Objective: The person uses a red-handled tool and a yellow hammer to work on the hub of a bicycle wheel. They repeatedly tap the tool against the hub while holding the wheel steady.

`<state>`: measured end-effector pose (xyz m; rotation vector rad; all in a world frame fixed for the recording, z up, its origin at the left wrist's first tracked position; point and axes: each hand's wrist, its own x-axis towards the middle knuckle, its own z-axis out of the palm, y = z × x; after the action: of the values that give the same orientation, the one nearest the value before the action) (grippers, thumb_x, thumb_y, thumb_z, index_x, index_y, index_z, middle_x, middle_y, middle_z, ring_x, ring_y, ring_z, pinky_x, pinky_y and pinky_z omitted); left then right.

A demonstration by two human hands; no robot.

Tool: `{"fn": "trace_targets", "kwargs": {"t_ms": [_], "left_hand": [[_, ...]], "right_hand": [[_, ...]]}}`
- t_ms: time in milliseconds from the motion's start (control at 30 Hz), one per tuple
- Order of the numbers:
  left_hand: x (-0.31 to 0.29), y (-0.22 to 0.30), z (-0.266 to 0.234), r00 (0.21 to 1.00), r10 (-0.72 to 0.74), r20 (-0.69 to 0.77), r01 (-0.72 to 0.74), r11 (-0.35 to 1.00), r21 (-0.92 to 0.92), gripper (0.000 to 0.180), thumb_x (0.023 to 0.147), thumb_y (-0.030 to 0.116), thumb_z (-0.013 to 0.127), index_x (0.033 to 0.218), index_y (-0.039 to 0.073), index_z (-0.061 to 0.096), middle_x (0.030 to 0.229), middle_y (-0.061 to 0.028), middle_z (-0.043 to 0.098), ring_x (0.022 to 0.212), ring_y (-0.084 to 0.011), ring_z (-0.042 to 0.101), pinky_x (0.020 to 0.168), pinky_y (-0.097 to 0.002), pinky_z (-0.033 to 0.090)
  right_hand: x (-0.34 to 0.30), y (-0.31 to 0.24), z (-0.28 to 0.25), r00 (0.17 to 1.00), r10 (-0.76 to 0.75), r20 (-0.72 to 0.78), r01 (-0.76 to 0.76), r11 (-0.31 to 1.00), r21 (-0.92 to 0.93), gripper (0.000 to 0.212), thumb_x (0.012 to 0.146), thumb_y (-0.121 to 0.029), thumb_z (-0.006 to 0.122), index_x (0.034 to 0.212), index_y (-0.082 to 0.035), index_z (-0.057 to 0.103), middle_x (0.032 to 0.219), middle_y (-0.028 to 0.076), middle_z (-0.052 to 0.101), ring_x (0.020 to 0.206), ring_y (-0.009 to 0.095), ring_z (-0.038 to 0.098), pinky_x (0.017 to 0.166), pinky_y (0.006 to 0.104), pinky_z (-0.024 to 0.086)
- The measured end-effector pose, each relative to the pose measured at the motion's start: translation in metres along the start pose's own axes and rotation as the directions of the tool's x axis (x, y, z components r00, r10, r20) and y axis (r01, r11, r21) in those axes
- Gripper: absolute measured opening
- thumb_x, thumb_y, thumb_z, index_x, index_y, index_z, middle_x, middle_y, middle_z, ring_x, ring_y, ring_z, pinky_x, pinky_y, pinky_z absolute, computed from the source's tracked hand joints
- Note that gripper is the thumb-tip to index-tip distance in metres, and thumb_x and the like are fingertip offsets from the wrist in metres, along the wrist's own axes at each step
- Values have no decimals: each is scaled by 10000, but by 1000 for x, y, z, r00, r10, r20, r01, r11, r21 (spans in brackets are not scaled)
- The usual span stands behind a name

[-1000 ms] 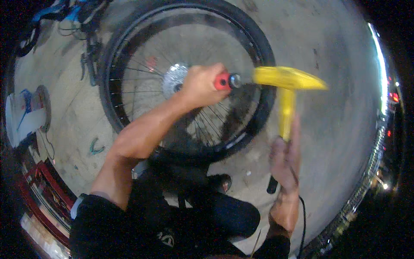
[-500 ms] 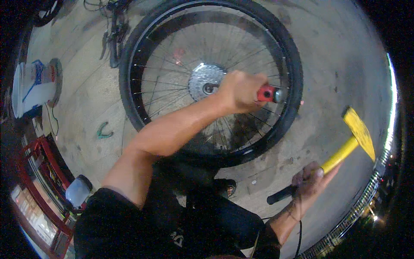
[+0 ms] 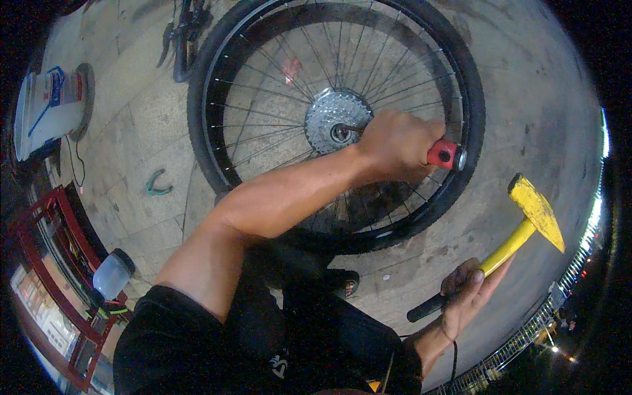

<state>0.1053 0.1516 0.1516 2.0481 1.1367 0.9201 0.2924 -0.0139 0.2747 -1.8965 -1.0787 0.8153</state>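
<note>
A bicycle wheel (image 3: 473,85) lies flat on the ground in front of me, with its silver cassette (image 3: 322,112) facing up. My left hand (image 3: 398,145) is closed round a wrench (image 3: 446,155) whose red end, tipped with metal, sticks out past my fist. The tool's dark shaft reaches the middle of the cassette; the rest is hidden in my hand. Off to the right of the wheel, my right hand (image 3: 469,295) grips a hammer (image 3: 536,212) with a yellow head and a black grip. Its head points up and away from me, above the ground.
Green-handled pliers (image 3: 158,185) lie on the pavement left of the wheel. Farther left stands a white bucket (image 3: 49,112). A red metal frame (image 3: 82,322) and a clear container (image 3: 112,275) are at lower left. Dark bicycle parts (image 3: 183,46) lie at the upper left.
My left fist has shifted slightly right in view with the wrench, and the wheel has shifted the same way. The hammer sits a little lower and farther left in the picture.
</note>
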Motion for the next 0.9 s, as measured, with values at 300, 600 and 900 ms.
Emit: {"fn": "trace_targets", "kwargs": {"t_ms": [300,600,900], "left_hand": [[-6,2,4,999,49,-10,-50,997,-63,290,660,247,741,874,114,597,718,-129,666,687,-366,675,583,-486,525],[-11,15,-3,993,91,75,-84,992,-96,309,657,270,753,863,121,578,703,-108,630,683,-349,659,568,-462,514],[-16,6,-2,988,121,-99,-134,981,-138,250,661,231,725,824,115,576,680,-96,625,646,-337,657,544,-460,512]], "right_hand": [[1,-9,8,999,-22,-25,21,1000,-9,813,973,-466,559,1575,-153,112,651,-4,363,477,74,337,409,227,309],[1,-7,9,1000,-7,-3,7,1000,-8,800,975,-434,566,1576,-158,116,663,0,361,483,73,335,418,223,307],[3,-4,11,1000,1,-21,-2,1000,-30,851,946,-467,594,1576,-157,111,659,-8,373,487,71,341,418,229,282]]}}
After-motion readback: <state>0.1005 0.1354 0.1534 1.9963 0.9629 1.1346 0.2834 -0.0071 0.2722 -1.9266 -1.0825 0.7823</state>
